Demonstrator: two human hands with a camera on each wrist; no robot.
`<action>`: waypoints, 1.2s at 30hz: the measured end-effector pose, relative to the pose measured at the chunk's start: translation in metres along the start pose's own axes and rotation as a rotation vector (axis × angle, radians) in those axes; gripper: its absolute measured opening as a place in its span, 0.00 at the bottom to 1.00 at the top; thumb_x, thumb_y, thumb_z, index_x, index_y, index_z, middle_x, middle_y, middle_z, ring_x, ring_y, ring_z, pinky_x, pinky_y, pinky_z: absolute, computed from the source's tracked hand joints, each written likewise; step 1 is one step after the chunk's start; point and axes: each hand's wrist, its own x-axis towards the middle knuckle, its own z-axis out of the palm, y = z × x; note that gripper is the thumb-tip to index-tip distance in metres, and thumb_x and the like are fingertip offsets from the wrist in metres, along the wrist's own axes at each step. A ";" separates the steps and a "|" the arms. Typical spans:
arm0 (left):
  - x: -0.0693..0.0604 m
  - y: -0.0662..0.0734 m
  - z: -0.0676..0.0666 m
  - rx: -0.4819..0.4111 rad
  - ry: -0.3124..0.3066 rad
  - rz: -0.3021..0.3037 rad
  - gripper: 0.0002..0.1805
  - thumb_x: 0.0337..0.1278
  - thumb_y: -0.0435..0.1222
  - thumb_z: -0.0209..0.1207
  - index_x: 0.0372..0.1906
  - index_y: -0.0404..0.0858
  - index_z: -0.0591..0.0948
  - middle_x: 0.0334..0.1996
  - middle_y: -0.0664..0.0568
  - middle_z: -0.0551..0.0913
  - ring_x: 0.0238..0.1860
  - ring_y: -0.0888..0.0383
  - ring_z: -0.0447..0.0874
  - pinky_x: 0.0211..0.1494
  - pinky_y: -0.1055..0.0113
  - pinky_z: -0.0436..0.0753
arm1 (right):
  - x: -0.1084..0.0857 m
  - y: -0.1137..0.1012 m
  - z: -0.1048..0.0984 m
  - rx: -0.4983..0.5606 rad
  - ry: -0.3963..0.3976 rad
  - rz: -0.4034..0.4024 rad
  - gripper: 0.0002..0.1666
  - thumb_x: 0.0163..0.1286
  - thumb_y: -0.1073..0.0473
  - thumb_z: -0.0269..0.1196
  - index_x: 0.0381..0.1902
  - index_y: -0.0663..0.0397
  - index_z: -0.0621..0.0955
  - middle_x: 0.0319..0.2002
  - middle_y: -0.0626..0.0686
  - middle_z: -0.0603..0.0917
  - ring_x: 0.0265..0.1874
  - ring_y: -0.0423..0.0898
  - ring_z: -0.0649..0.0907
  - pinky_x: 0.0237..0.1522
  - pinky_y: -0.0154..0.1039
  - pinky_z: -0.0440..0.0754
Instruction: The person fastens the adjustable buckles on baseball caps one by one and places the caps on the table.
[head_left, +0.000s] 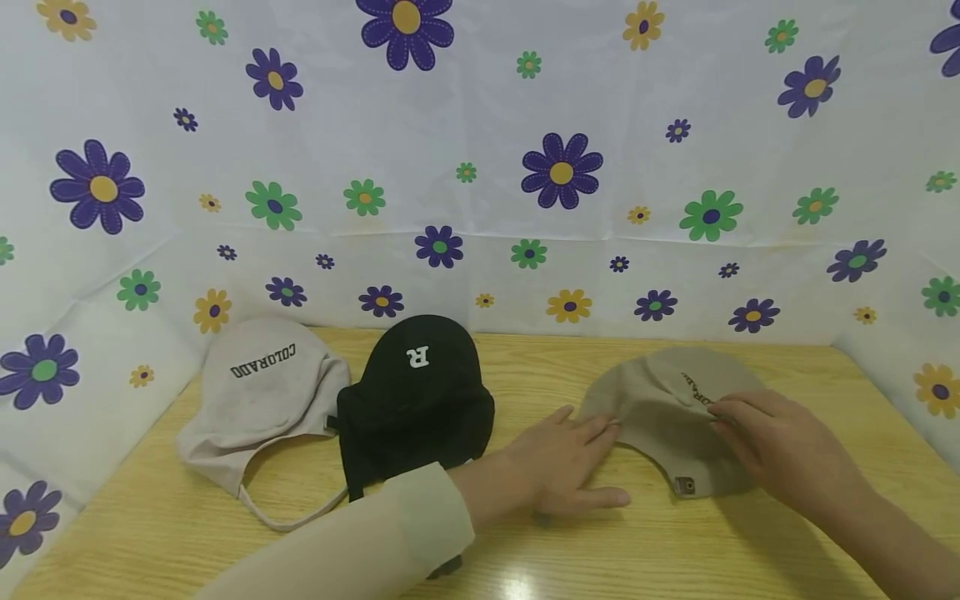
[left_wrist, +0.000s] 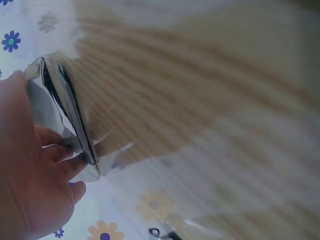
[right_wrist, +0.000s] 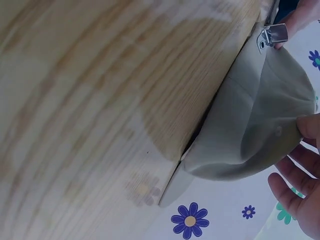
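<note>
Two hands work at one tan cap: the right hand (head_left: 795, 458) has its grip pinched on the fabric of the crown, thumb on one side and fingers on the other, while the left hand (head_left: 566, 467) has a loose grip, its fingers reaching out to touch the near-left edge and its thumb stretched away. The tan cap (head_left: 652, 392) sits on the right part of the tabletop (head_left: 525, 367), its dark lettering partly covered by the right hand's fingers. A small brown tag (head_left: 684, 486) marks its near edge, and a metal clip (right_wrist: 275, 36) shows in the right wrist view. Left of the left hand rests a black cap (head_left: 420, 408) with a white R (head_left: 417, 357), and touching it on the far side from the hands lies a pale cap (head_left: 258, 392) lettered COLORADO, its thin strap (head_left: 292, 525) looping toward the front. A light sleeve (head_left: 360, 533) covers the left forearm. White cloth (head_left: 465, 117) printed with purple, green and yellow flowers stands behind and at both sides.
</note>
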 end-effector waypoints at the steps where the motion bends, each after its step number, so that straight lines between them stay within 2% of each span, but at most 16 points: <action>1: -0.001 -0.001 0.000 -0.001 0.001 -0.003 0.49 0.66 0.71 0.27 0.80 0.43 0.49 0.80 0.52 0.49 0.80 0.58 0.47 0.80 0.55 0.50 | 0.000 0.000 0.000 0.002 -0.001 0.002 0.29 0.78 0.40 0.47 0.38 0.53 0.86 0.37 0.49 0.86 0.35 0.50 0.86 0.39 0.48 0.83; 3: -0.003 -0.003 0.001 0.000 0.006 -0.008 0.49 0.66 0.71 0.28 0.80 0.43 0.50 0.80 0.52 0.49 0.80 0.59 0.48 0.80 0.55 0.50 | 0.000 0.000 0.001 0.004 0.000 0.000 0.30 0.78 0.39 0.46 0.39 0.53 0.86 0.37 0.49 0.87 0.36 0.50 0.86 0.39 0.47 0.83; 6: -0.007 -0.008 0.002 -0.006 0.014 -0.015 0.48 0.66 0.70 0.28 0.80 0.43 0.51 0.80 0.52 0.50 0.80 0.59 0.49 0.80 0.55 0.50 | 0.000 0.000 0.002 0.005 0.013 -0.002 0.38 0.77 0.35 0.37 0.39 0.53 0.86 0.37 0.49 0.87 0.36 0.50 0.86 0.39 0.47 0.83; 9: -0.012 -0.012 0.002 -0.020 0.017 -0.017 0.48 0.67 0.69 0.29 0.80 0.42 0.51 0.80 0.51 0.51 0.80 0.58 0.49 0.80 0.55 0.50 | 0.001 0.000 0.003 0.005 0.019 -0.001 0.40 0.77 0.35 0.35 0.39 0.53 0.86 0.37 0.50 0.87 0.36 0.50 0.86 0.39 0.48 0.83; 10: -0.014 -0.013 0.002 -0.026 0.016 -0.017 0.48 0.67 0.69 0.30 0.80 0.42 0.51 0.80 0.51 0.51 0.80 0.58 0.49 0.80 0.54 0.50 | 0.001 0.000 0.004 0.004 0.016 0.001 0.37 0.78 0.36 0.38 0.39 0.53 0.86 0.37 0.50 0.87 0.36 0.51 0.86 0.39 0.48 0.83; 12: -0.016 -0.016 0.002 -0.035 0.016 -0.017 0.48 0.67 0.69 0.30 0.80 0.42 0.51 0.80 0.50 0.51 0.80 0.57 0.48 0.80 0.54 0.50 | 0.001 -0.001 0.004 0.002 0.008 0.015 0.24 0.76 0.42 0.53 0.39 0.54 0.86 0.37 0.51 0.87 0.36 0.51 0.87 0.39 0.49 0.84; 14: -0.019 -0.018 0.003 -0.040 0.017 -0.018 0.48 0.67 0.69 0.30 0.80 0.41 0.51 0.80 0.50 0.50 0.80 0.57 0.48 0.80 0.53 0.50 | 0.001 -0.003 0.004 -0.003 -0.006 0.039 0.11 0.68 0.52 0.66 0.39 0.54 0.85 0.37 0.52 0.87 0.37 0.52 0.87 0.39 0.50 0.85; 15: -0.020 -0.019 0.003 -0.038 0.019 -0.021 0.48 0.67 0.70 0.29 0.80 0.41 0.51 0.80 0.50 0.50 0.80 0.57 0.48 0.80 0.53 0.49 | 0.001 -0.004 0.004 -0.006 -0.014 0.052 0.09 0.61 0.57 0.70 0.39 0.54 0.85 0.37 0.52 0.87 0.37 0.52 0.87 0.38 0.50 0.85; 16: -0.022 -0.020 0.004 -0.038 0.020 -0.024 0.48 0.67 0.70 0.29 0.80 0.41 0.51 0.80 0.50 0.50 0.80 0.57 0.48 0.80 0.53 0.50 | 0.001 -0.005 0.004 -0.009 -0.022 0.068 0.12 0.55 0.62 0.73 0.38 0.53 0.84 0.37 0.52 0.87 0.37 0.53 0.87 0.38 0.50 0.85; 18: -0.024 -0.022 0.005 -0.038 0.020 -0.029 0.48 0.67 0.70 0.29 0.80 0.41 0.51 0.80 0.50 0.50 0.80 0.57 0.48 0.80 0.53 0.49 | 0.001 -0.007 0.005 -0.016 -0.038 0.098 0.17 0.48 0.65 0.75 0.37 0.51 0.83 0.37 0.51 0.87 0.36 0.52 0.87 0.36 0.50 0.85; 26: -0.035 -0.029 0.005 -0.064 0.031 -0.031 0.48 0.68 0.69 0.31 0.79 0.38 0.53 0.80 0.47 0.51 0.80 0.55 0.48 0.80 0.56 0.51 | 0.001 -0.013 0.005 -0.025 -0.108 0.166 0.13 0.51 0.63 0.75 0.32 0.48 0.81 0.33 0.46 0.83 0.29 0.43 0.81 0.28 0.40 0.82; 31: -0.041 -0.031 0.004 -0.073 0.034 -0.051 0.48 0.68 0.69 0.31 0.79 0.38 0.53 0.80 0.47 0.52 0.80 0.55 0.48 0.80 0.57 0.52 | 0.004 -0.018 0.006 -0.014 -0.149 0.191 0.12 0.54 0.62 0.74 0.31 0.49 0.80 0.32 0.46 0.83 0.29 0.43 0.83 0.28 0.39 0.82; 36: -0.045 -0.031 0.003 -0.061 0.033 -0.076 0.48 0.68 0.69 0.31 0.79 0.38 0.54 0.80 0.47 0.52 0.80 0.55 0.49 0.80 0.56 0.54 | 0.008 -0.025 0.008 0.013 -0.200 0.211 0.10 0.56 0.60 0.73 0.31 0.48 0.80 0.33 0.47 0.85 0.31 0.44 0.85 0.30 0.42 0.84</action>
